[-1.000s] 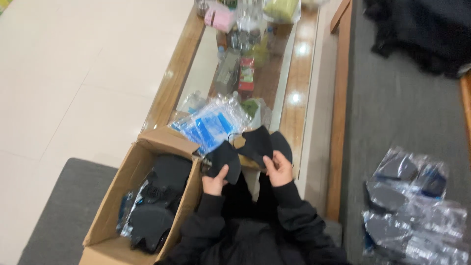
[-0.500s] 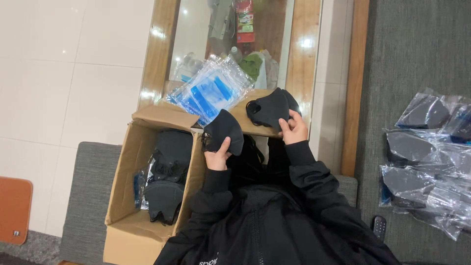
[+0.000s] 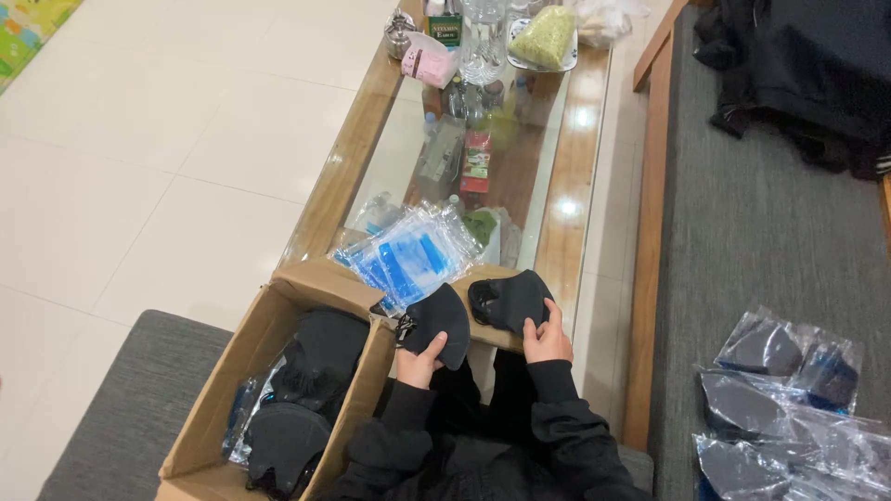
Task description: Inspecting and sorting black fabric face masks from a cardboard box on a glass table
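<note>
At the near end of the counter [image 3: 568, 223], the left hand [image 3: 419, 357] gripped one black mask [image 3: 438, 320] and the right hand [image 3: 548, 339] pinched a second black mask [image 3: 510, 299], both above the cardboard box flap [image 3: 501, 336]. Keeping the two masks apart with a light grip on their edges seemed wise. Blue packets [image 3: 408, 262] crowded the near corner just beyond; the open box [image 3: 278, 390] of masks sat left, bagged masks [image 3: 789, 408] on the grey sofa [image 3: 770, 232] right.

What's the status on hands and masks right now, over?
Left hand grips one black mask. Right hand holds second black mask. Open cardboard box at left, blue packets just ahead.
</note>
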